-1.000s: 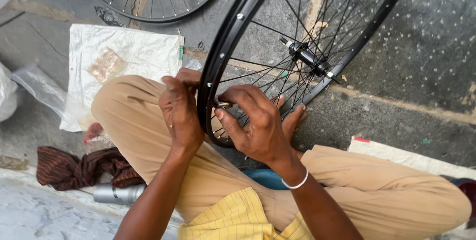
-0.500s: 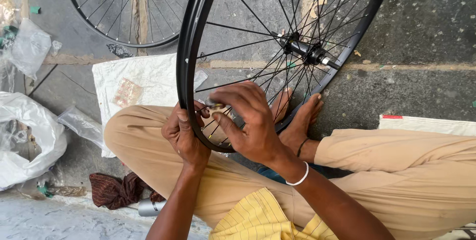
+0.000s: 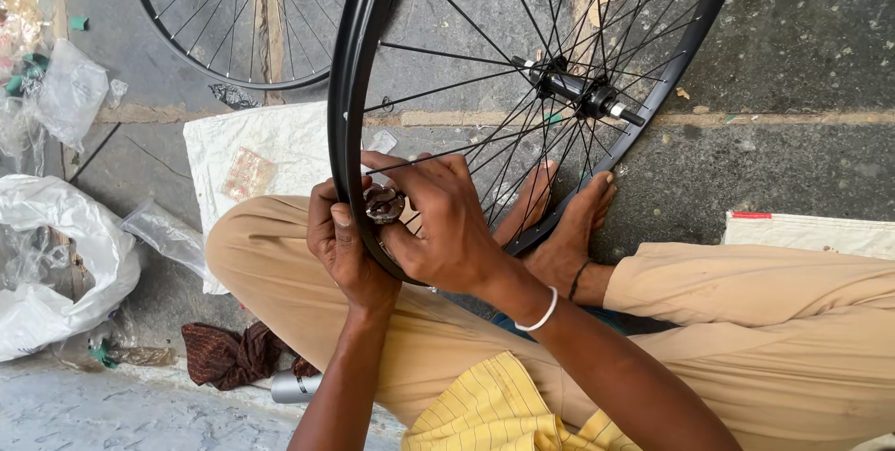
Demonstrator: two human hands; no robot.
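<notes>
The person sits cross-legged on a grey stone floor (image 3: 792, 50) with a black spoked bicycle wheel (image 3: 347, 88) standing upright across the lap. The left hand (image 3: 343, 251) clasps the rim from outside, fingers curled around it. The right hand (image 3: 446, 227) reaches among the spokes, fingers pinching a small round metal spoke wrench (image 3: 383, 203) just inside the rim. A second wheel (image 3: 233, 13) lies at the floor's far edge, beside a white sack (image 3: 261, 153). Crumpled plastic bags (image 3: 56, 255) sit at the left edge.

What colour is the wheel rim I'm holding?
Black: the wheel rim shows best in the head view.
</notes>
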